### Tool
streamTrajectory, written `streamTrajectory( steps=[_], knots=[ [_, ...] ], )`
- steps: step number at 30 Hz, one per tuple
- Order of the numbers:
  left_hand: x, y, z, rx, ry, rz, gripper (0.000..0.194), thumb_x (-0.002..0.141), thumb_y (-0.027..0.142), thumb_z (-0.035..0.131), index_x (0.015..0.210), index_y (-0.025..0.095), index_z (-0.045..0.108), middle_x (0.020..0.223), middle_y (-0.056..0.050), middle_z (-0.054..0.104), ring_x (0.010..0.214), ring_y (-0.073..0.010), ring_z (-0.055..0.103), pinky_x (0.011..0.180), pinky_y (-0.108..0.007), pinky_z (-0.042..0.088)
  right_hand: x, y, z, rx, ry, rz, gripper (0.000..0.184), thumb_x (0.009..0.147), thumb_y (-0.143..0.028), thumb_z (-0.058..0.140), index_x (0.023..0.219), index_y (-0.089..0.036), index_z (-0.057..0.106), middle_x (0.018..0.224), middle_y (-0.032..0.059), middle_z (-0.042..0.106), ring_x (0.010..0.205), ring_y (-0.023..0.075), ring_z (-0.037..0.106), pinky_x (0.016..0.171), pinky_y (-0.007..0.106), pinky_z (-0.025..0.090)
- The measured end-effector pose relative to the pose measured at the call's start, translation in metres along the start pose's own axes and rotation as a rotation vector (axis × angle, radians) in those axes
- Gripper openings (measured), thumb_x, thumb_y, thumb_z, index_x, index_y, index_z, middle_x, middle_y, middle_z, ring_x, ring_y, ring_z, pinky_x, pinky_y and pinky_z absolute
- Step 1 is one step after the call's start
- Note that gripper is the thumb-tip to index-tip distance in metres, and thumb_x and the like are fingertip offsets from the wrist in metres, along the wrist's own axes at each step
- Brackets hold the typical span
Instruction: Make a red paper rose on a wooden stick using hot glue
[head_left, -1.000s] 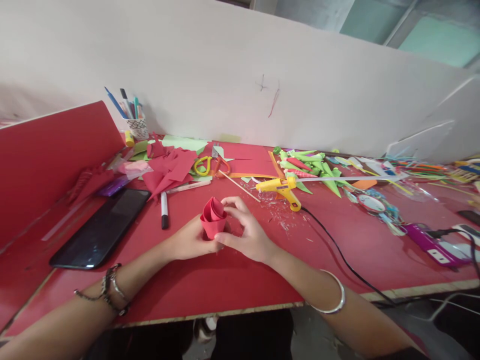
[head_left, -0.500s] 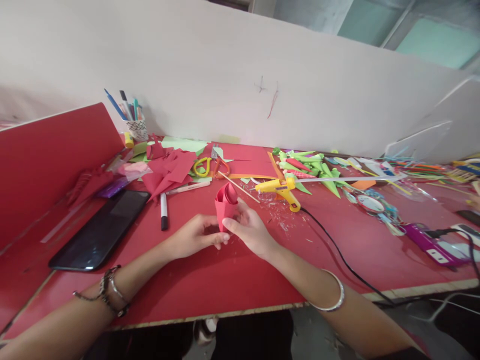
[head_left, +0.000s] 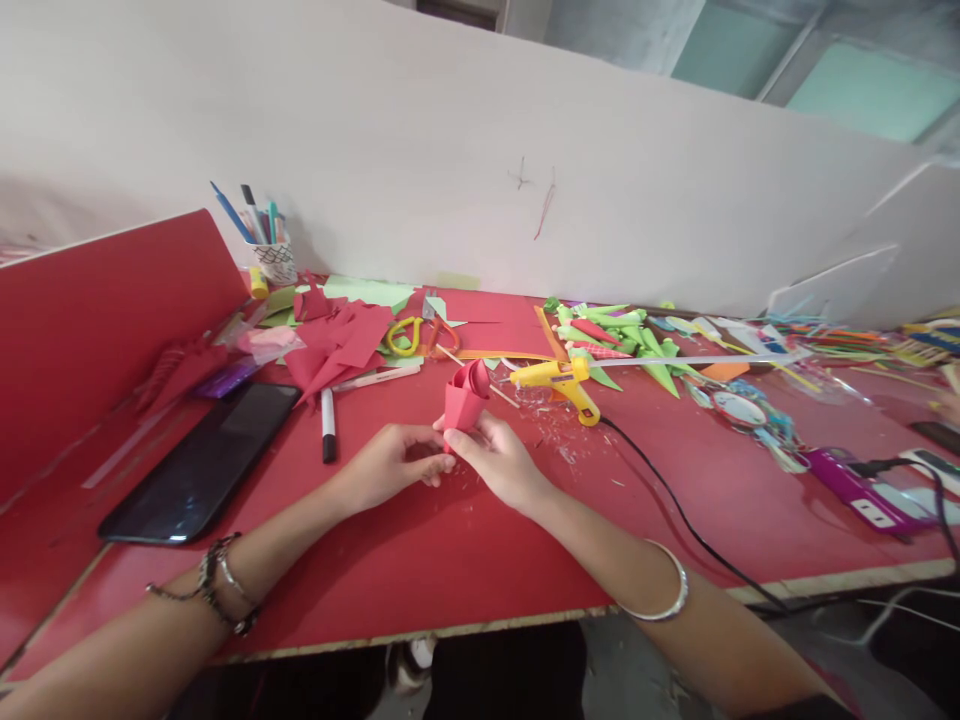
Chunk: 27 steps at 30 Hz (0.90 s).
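Note:
A red paper rosebud (head_left: pixel 463 400), rolled into a cone with curled layers at its top, is held upright and leaning slightly right above the red table. My right hand (head_left: pixel 499 460) pinches its lower part, the thumb in front and the fingers behind. My left hand (head_left: pixel 390 465) closes round the narrow bottom end from the left, thumb and fingertips at its base; the exact contact there is partly hidden. Just behind and to the right rests a yellow glue gun (head_left: pixel 555 378) with a long clear glue stick in it.
Scissors (head_left: pixel 405 337), red paper pieces (head_left: pixel 345 340) and a marker (head_left: pixel 328 425) lie left of centre. A phone (head_left: pixel 202 460) is at the left, a pen cup (head_left: pixel 274 260) behind it. Green paper cones (head_left: pixel 637 340) and a purple power strip (head_left: pixel 859 487) lie right; a black cord (head_left: pixel 675 500) crosses the table.
The rosebud has shifted a little right and tipped to the right, its curled top turned in my fingers. Both hands stay nearly in place.

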<state>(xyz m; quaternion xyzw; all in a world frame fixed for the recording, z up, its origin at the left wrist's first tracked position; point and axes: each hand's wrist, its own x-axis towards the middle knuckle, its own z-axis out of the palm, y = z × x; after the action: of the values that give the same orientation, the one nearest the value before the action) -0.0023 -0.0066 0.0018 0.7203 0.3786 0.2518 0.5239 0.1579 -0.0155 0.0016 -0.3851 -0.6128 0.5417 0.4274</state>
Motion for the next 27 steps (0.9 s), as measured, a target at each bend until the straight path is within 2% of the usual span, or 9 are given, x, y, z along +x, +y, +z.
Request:
streamTrajectory(
  steps=[4,8,15,23,27],
  knots=[
    [0.0000,-0.0028,-0.0012,-0.034,-0.025,0.006,0.017,0.077,0.029,0.053,0.078,0.013,0.059,0.068,0.000,0.060,0.058,-0.0090,0.057,0.060,-0.021,0.046,0.0004,-0.0001,-0.0001,-0.011,-0.022,-0.014,0.022,0.074,-0.032,0.054,0.091,-0.018,0.054,0.089,0.0038,0.057,0.079,0.0133,0.056,0.072,0.028,0.046],
    [-0.0002,0.0000,-0.0023,-0.056,-0.002,0.023,0.018,0.076,0.029,0.055,0.073,0.012,0.059,0.064,0.001,0.059,0.053,-0.0068,0.054,0.055,-0.018,0.044,-0.0003,-0.0011,-0.0001,0.010,-0.025,-0.028,0.022,0.075,-0.031,0.054,0.092,-0.017,0.055,0.092,0.0047,0.058,0.080,0.0133,0.056,0.071,0.027,0.046],
    [0.0006,0.0015,-0.0027,-0.082,-0.042,0.002,0.022,0.076,0.032,0.055,0.069,0.012,0.061,0.060,0.001,0.060,0.043,-0.0042,0.047,0.046,-0.016,0.039,-0.0005,-0.0029,-0.0016,0.020,0.002,-0.063,0.022,0.079,-0.034,0.048,0.091,-0.018,0.057,0.079,0.0016,0.057,0.068,0.0104,0.054,0.066,0.026,0.046],
    [-0.0004,0.0009,-0.0023,-0.048,0.047,0.011,0.021,0.073,0.032,0.058,0.067,0.012,0.061,0.059,0.002,0.060,0.041,-0.0033,0.044,0.043,-0.015,0.036,0.0004,0.0001,-0.0021,0.016,-0.037,-0.060,0.021,0.076,-0.030,0.054,0.092,-0.017,0.057,0.092,0.0045,0.059,0.080,0.0122,0.056,0.074,0.026,0.046],
    [-0.0004,0.0036,-0.0023,-0.037,0.029,0.016,0.023,0.074,0.034,0.057,0.068,0.013,0.062,0.062,0.001,0.061,0.043,-0.0040,0.046,0.047,-0.016,0.039,-0.0002,-0.0016,-0.0017,0.064,-0.050,-0.057,0.021,0.077,-0.031,0.053,0.092,-0.017,0.058,0.084,0.0031,0.059,0.067,0.0098,0.056,0.066,0.026,0.047]
  ],
)
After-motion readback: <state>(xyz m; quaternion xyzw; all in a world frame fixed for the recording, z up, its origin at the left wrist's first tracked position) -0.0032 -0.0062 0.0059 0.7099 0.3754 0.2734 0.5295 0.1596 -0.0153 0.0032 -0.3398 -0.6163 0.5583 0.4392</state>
